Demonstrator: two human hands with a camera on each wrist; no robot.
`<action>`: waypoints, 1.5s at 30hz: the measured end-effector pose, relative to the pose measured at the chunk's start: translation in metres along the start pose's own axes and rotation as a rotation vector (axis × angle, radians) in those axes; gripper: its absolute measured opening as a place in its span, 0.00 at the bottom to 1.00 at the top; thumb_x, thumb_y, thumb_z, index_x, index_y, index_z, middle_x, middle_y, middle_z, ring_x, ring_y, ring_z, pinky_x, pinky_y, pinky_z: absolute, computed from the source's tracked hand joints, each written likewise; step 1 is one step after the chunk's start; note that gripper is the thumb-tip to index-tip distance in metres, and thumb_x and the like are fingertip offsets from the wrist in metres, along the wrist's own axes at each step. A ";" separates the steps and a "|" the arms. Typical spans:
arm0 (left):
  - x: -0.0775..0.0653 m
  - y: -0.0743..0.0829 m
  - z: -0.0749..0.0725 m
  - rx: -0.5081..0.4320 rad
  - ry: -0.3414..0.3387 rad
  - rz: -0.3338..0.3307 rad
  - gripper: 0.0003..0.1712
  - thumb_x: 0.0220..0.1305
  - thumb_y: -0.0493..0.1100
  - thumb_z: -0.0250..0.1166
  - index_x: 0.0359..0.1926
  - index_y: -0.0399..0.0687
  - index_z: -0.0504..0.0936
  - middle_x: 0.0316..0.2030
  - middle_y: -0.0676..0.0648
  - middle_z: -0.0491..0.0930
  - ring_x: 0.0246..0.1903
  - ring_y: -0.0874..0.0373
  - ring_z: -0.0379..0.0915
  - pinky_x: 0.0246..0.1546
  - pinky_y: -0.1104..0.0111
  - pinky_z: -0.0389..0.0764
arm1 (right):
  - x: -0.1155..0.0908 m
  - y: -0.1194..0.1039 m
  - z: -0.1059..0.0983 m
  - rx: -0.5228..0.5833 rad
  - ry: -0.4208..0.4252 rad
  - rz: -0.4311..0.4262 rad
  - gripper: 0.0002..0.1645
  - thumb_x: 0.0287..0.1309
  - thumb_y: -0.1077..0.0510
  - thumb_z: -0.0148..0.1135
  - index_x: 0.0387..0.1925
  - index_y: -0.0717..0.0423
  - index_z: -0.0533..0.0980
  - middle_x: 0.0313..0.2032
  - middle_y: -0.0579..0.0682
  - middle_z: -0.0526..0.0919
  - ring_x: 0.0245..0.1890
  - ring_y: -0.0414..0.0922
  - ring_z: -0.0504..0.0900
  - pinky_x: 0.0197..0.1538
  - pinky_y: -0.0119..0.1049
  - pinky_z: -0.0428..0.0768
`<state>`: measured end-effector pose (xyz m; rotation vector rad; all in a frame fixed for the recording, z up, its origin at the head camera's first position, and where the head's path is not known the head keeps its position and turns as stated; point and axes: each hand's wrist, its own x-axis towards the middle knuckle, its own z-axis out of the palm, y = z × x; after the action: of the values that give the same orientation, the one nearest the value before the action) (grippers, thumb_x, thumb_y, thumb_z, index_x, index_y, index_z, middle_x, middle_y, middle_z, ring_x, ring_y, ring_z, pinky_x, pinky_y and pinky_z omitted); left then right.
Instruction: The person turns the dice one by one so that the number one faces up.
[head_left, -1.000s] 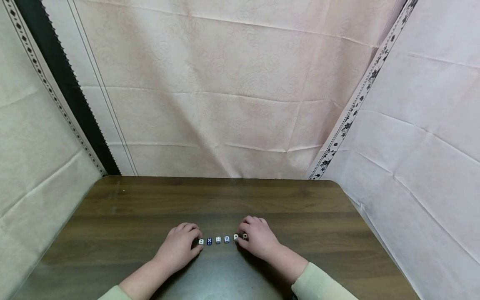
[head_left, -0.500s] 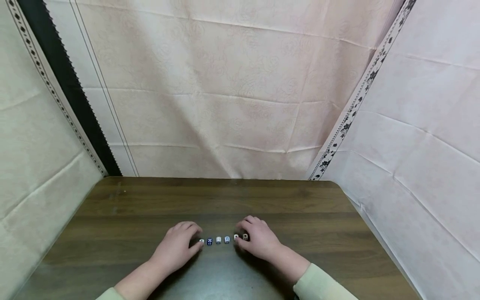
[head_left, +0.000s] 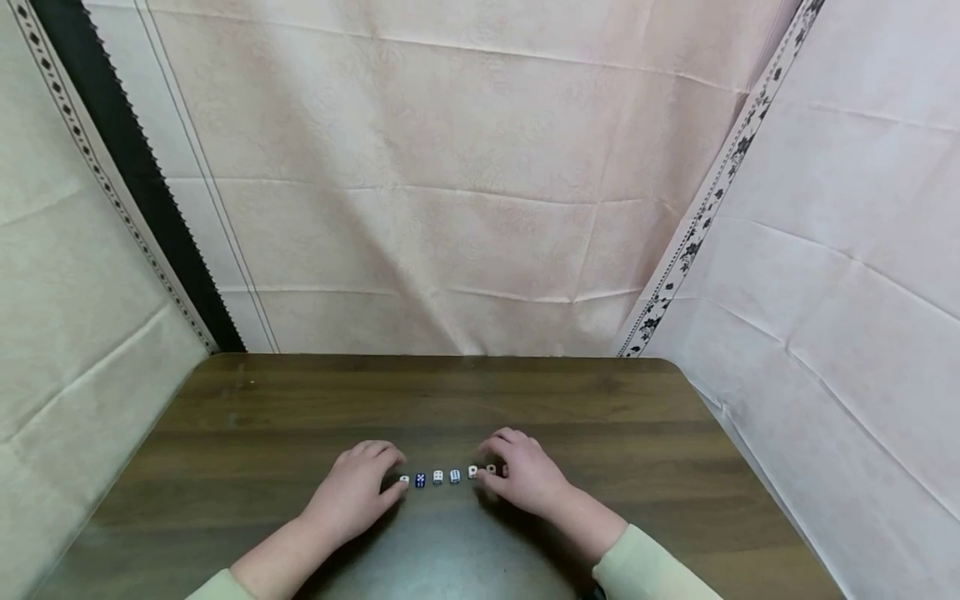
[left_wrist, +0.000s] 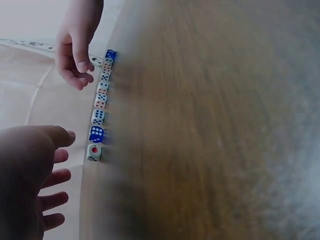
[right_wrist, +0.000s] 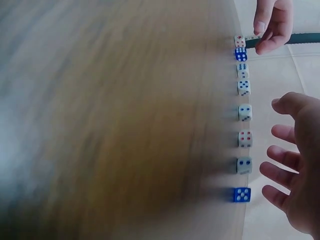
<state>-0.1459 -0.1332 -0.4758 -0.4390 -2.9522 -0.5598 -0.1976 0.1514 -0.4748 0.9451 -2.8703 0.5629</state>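
Note:
A row of several small dice runs across the table. Most are white; one blue die (head_left: 420,480) lies second from the left end, and another blue die (right_wrist: 242,194) ends the row on the right. My left hand (head_left: 354,487) hovers at the left end, fingers loosely bent, near a white die with a red dot (left_wrist: 94,152). Over the right part of the row is my right hand (head_left: 525,475), its spread fingers beside a white die with red dots (right_wrist: 245,138). In the wrist views both hands show a gap to the dice. The head view hides some dice behind the right hand.
The brown wooden table (head_left: 465,400) has rounded far corners. Pale patterned cloth (head_left: 450,167) hangs behind it, with more cloth (head_left: 847,250) on the right side and a black strip (head_left: 142,167) at the left. Light green sleeves (head_left: 652,567) cover the forearms.
My right hand has shifted a little to the right along the row, uncovering more of the dice by its thumb. My left hand has stayed almost in place.

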 end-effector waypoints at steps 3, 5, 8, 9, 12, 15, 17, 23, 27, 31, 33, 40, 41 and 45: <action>0.002 0.000 -0.002 0.030 -0.012 0.018 0.16 0.63 0.53 0.69 0.48 0.52 0.83 0.51 0.50 0.79 0.59 0.48 0.70 0.61 0.47 0.68 | -0.002 0.006 -0.002 0.003 0.018 -0.005 0.17 0.63 0.45 0.65 0.50 0.47 0.81 0.50 0.42 0.78 0.53 0.45 0.77 0.60 0.49 0.72; 0.003 0.001 -0.004 0.047 -0.020 0.028 0.16 0.63 0.53 0.69 0.47 0.52 0.83 0.51 0.50 0.79 0.59 0.47 0.71 0.60 0.47 0.68 | -0.004 0.010 -0.003 -0.002 0.030 -0.007 0.17 0.63 0.45 0.65 0.49 0.46 0.81 0.49 0.42 0.78 0.53 0.45 0.77 0.60 0.49 0.72; 0.005 0.003 -0.007 0.059 -0.031 0.035 0.16 0.62 0.53 0.69 0.47 0.51 0.83 0.51 0.49 0.79 0.58 0.47 0.71 0.60 0.47 0.69 | -0.008 0.018 -0.007 -0.007 0.046 0.000 0.17 0.62 0.45 0.66 0.49 0.46 0.81 0.49 0.42 0.79 0.52 0.45 0.77 0.60 0.49 0.72; 0.005 0.003 -0.008 0.061 -0.035 0.036 0.16 0.62 0.53 0.70 0.47 0.51 0.83 0.51 0.49 0.79 0.58 0.46 0.71 0.60 0.47 0.69 | -0.010 0.020 -0.008 -0.007 0.050 0.002 0.16 0.62 0.46 0.67 0.49 0.47 0.81 0.48 0.42 0.79 0.52 0.45 0.78 0.60 0.49 0.73; 0.005 0.005 -0.011 0.068 -0.045 0.036 0.17 0.63 0.53 0.69 0.47 0.51 0.83 0.51 0.49 0.79 0.58 0.46 0.71 0.60 0.47 0.69 | -0.016 0.027 -0.012 -0.005 0.058 0.011 0.16 0.61 0.47 0.67 0.48 0.48 0.82 0.48 0.43 0.79 0.51 0.45 0.78 0.59 0.50 0.73; 0.006 0.007 -0.012 0.076 -0.062 0.034 0.17 0.63 0.54 0.69 0.47 0.51 0.84 0.51 0.49 0.79 0.58 0.46 0.71 0.60 0.47 0.69 | -0.022 0.034 -0.015 -0.001 0.070 0.014 0.14 0.60 0.49 0.68 0.46 0.48 0.82 0.46 0.43 0.79 0.50 0.46 0.78 0.57 0.50 0.73; 0.006 0.009 -0.013 0.080 -0.079 0.029 0.17 0.63 0.54 0.69 0.47 0.51 0.84 0.51 0.49 0.79 0.58 0.46 0.71 0.60 0.47 0.69 | -0.026 0.038 -0.016 0.001 0.073 0.018 0.13 0.60 0.50 0.69 0.45 0.48 0.82 0.46 0.43 0.79 0.49 0.46 0.78 0.56 0.50 0.74; 0.007 0.012 -0.014 0.083 -0.096 0.019 0.17 0.63 0.54 0.69 0.47 0.51 0.84 0.51 0.49 0.79 0.58 0.46 0.71 0.60 0.47 0.69 | -0.031 0.048 -0.018 -0.020 0.067 0.040 0.10 0.59 0.51 0.69 0.42 0.47 0.83 0.44 0.43 0.79 0.48 0.46 0.78 0.54 0.50 0.74; 0.007 0.013 -0.013 0.080 -0.098 0.013 0.18 0.62 0.54 0.69 0.49 0.51 0.83 0.52 0.49 0.79 0.58 0.46 0.71 0.60 0.46 0.69 | -0.032 0.051 -0.018 -0.028 0.056 0.043 0.08 0.59 0.51 0.70 0.39 0.47 0.83 0.43 0.43 0.79 0.46 0.45 0.78 0.53 0.50 0.74; 0.006 0.014 -0.013 0.079 -0.096 0.010 0.18 0.62 0.54 0.70 0.49 0.52 0.83 0.52 0.49 0.79 0.58 0.47 0.71 0.60 0.46 0.69 | -0.032 0.053 -0.018 -0.038 0.040 0.041 0.07 0.58 0.51 0.70 0.38 0.46 0.83 0.42 0.43 0.79 0.44 0.45 0.78 0.53 0.50 0.74; 0.006 0.014 -0.013 0.077 -0.089 0.012 0.17 0.62 0.53 0.70 0.49 0.52 0.83 0.51 0.50 0.79 0.58 0.47 0.71 0.60 0.47 0.69 | -0.032 0.053 -0.018 -0.046 0.036 0.042 0.07 0.58 0.51 0.71 0.37 0.46 0.83 0.41 0.43 0.79 0.44 0.45 0.78 0.54 0.50 0.73; 0.005 0.015 -0.013 0.073 -0.073 0.016 0.17 0.63 0.53 0.69 0.48 0.52 0.83 0.52 0.50 0.79 0.58 0.47 0.72 0.59 0.46 0.69 | -0.031 0.055 -0.016 -0.055 0.038 0.040 0.07 0.58 0.51 0.71 0.37 0.45 0.83 0.41 0.42 0.79 0.44 0.45 0.78 0.53 0.50 0.73; 0.005 0.015 -0.013 0.073 -0.073 0.016 0.17 0.63 0.53 0.69 0.48 0.52 0.83 0.52 0.49 0.79 0.58 0.47 0.72 0.59 0.46 0.69 | -0.031 0.055 -0.016 -0.053 0.039 0.036 0.07 0.58 0.51 0.70 0.37 0.46 0.83 0.41 0.43 0.79 0.44 0.45 0.78 0.53 0.50 0.73; 0.006 0.015 -0.013 0.070 -0.074 0.015 0.17 0.62 0.53 0.70 0.48 0.52 0.83 0.52 0.50 0.79 0.58 0.47 0.71 0.60 0.46 0.69 | -0.030 0.055 -0.015 -0.047 0.042 0.024 0.06 0.59 0.51 0.70 0.38 0.46 0.83 0.42 0.43 0.79 0.45 0.44 0.78 0.53 0.51 0.73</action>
<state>-0.1463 -0.1230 -0.4578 -0.4848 -3.0253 -0.4464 -0.2062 0.2150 -0.4838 0.8824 -2.8476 0.5082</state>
